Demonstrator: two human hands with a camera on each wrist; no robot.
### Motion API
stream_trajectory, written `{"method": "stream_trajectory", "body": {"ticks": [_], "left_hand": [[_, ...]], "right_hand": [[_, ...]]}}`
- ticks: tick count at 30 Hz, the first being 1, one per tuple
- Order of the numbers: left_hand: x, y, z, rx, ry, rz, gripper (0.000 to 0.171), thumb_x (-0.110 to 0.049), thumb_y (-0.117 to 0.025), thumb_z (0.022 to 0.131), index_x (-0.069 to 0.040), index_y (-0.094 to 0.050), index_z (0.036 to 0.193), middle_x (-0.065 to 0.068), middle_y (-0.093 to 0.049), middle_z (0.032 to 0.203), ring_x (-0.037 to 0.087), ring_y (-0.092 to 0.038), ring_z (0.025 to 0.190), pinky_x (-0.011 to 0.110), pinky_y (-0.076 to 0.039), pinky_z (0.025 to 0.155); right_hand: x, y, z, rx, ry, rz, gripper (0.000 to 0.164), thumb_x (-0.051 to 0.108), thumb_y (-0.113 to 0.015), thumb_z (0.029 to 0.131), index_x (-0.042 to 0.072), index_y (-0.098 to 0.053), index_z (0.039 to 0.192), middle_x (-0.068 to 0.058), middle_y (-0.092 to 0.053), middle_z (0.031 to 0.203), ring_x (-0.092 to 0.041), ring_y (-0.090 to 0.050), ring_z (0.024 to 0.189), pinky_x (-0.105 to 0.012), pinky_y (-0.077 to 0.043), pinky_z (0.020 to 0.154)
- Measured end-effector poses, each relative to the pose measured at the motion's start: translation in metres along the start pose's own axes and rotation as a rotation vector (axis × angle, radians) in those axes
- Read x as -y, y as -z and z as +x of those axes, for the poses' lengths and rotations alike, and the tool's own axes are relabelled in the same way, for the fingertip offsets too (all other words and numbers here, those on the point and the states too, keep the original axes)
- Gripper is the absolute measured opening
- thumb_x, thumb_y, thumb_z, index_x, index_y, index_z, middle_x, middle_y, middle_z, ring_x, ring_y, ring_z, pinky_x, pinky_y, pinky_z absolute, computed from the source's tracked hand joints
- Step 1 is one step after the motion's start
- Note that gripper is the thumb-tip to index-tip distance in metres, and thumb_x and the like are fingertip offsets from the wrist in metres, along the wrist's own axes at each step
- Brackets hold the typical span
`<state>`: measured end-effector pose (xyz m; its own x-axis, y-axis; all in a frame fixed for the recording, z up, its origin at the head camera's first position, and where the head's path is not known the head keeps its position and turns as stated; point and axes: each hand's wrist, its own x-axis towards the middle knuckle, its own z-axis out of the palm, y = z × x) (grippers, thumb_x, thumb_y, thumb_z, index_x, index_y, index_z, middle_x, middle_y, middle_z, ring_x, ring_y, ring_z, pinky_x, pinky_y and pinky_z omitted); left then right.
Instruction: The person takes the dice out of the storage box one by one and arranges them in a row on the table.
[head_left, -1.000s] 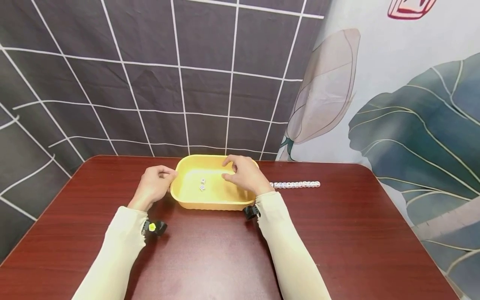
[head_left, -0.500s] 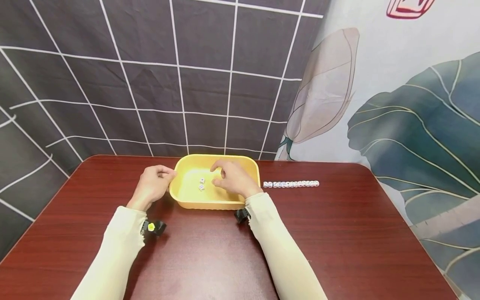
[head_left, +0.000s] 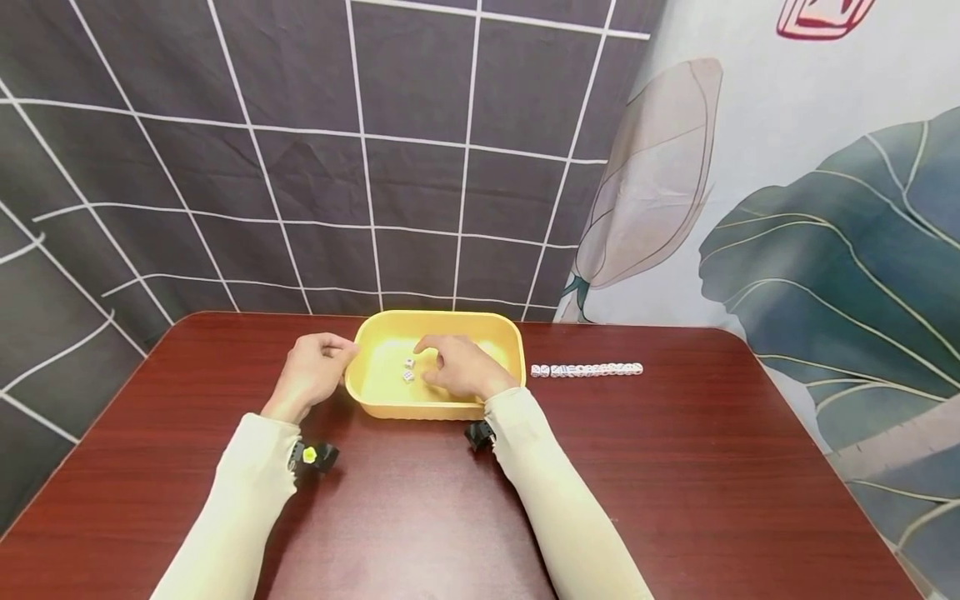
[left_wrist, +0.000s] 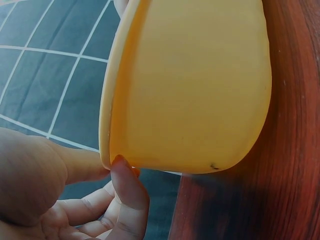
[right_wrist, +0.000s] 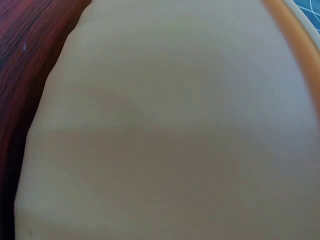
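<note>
A yellow plastic basin (head_left: 420,412) stands near the back of the table, with two white dice (head_left: 408,376) on its floor. My left hand (head_left: 311,371) pinches the basin's left end at the rim. In the left wrist view, the thumb and a finger (left_wrist: 129,187) of that hand meet on the basin's corner. Inside the basin, my right hand (head_left: 461,367) hovers just right of the dice, thumb and index finger bent and apart, with nothing seen between them. The right wrist view shows only the basin's outer wall (right_wrist: 170,100), so that hand's fingertips are hidden there.
To the right of the basin, a straight row of several white dice (head_left: 587,370) lies on the reddish-brown table (head_left: 420,517). A dark cloth (head_left: 300,167) with white grid lines hangs behind the table, beside a leaf-patterned curtain (head_left: 825,250).
My right hand has moved left and lower within the basin, towards the two dice, uncovering the near end of the dice row. The left hand keeps its hold on the rim.
</note>
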<state>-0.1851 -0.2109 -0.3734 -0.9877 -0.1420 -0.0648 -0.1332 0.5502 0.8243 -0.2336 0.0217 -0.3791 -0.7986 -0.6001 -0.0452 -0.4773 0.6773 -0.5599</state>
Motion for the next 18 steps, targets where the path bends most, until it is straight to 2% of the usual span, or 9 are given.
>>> {"method": "stream_trajectory", "body": {"ticks": [3,5,8,11,13,18], "left_hand": [[0.0001,-0.0006,-0.0003,0.001,-0.005,-0.008,0.028,-0.013,-0.058,0.1,0.008,-0.069,0.116,0.022,-0.073,0.099,0.008,-0.062,0.062,0.021,-0.053,0.061],[-0.0004,-0.0008,-0.0006,-0.001,-0.009,-0.012,0.028,-0.014,-0.059,0.1,0.008,-0.069,0.115,0.021,-0.073,0.099,0.008,-0.062,0.063,0.021,-0.053,0.061],[-0.0012,-0.0008,-0.0007,-0.001,-0.009,-0.012,0.028,-0.015,-0.06,0.1,0.008,-0.069,0.115,0.021,-0.073,0.098,0.007,-0.062,0.064,0.02,-0.053,0.062],[-0.0015,-0.0005,-0.0011,0.003,0.002,-0.015,0.029,-0.016,-0.061,0.1,0.008,-0.069,0.115,0.021,-0.073,0.098,0.007,-0.062,0.064,0.02,-0.053,0.062],[-0.0014,-0.0003,-0.0014,0.005,0.007,-0.016,0.029,-0.015,-0.06,0.1,0.008,-0.068,0.115,0.021,-0.073,0.098,0.008,-0.062,0.064,0.021,-0.053,0.061],[-0.0007,0.0006,-0.0008,0.003,0.005,-0.01,0.029,-0.015,-0.06,0.101,0.008,-0.068,0.116,0.021,-0.073,0.099,0.009,-0.062,0.064,0.02,-0.053,0.061]], "right_hand": [[0.0,-0.0023,0.0014,0.029,-0.004,-0.012,0.044,0.009,-0.066,0.09,0.013,-0.063,0.134,0.002,-0.047,0.068,-0.01,-0.043,0.062,-0.023,-0.036,0.058],[0.0007,-0.0036,0.0015,0.051,-0.017,-0.021,0.048,0.01,-0.066,0.091,0.015,-0.061,0.138,0.0,-0.053,0.074,-0.011,-0.045,0.066,-0.024,-0.04,0.063],[0.0028,-0.0052,0.001,0.086,-0.034,-0.034,0.052,0.012,-0.066,0.092,0.018,-0.058,0.143,-0.003,-0.065,0.096,-0.014,-0.052,0.077,-0.027,-0.045,0.077],[0.0048,-0.0065,0.0005,0.106,-0.048,-0.054,0.053,0.014,-0.066,0.092,0.021,-0.057,0.144,-0.001,-0.066,0.118,-0.015,-0.055,0.09,-0.029,-0.046,0.088],[0.0059,-0.0069,0.0005,0.112,-0.055,-0.065,0.051,0.013,-0.066,0.091,0.022,-0.058,0.141,-0.003,-0.067,0.115,-0.017,-0.056,0.089,-0.03,-0.047,0.086],[0.0069,-0.0058,0.0006,0.085,-0.083,-0.084,0.035,0.01,-0.066,0.09,0.02,-0.065,0.123,-0.004,-0.062,0.09,-0.018,-0.054,0.082,-0.029,-0.045,0.076]]}}
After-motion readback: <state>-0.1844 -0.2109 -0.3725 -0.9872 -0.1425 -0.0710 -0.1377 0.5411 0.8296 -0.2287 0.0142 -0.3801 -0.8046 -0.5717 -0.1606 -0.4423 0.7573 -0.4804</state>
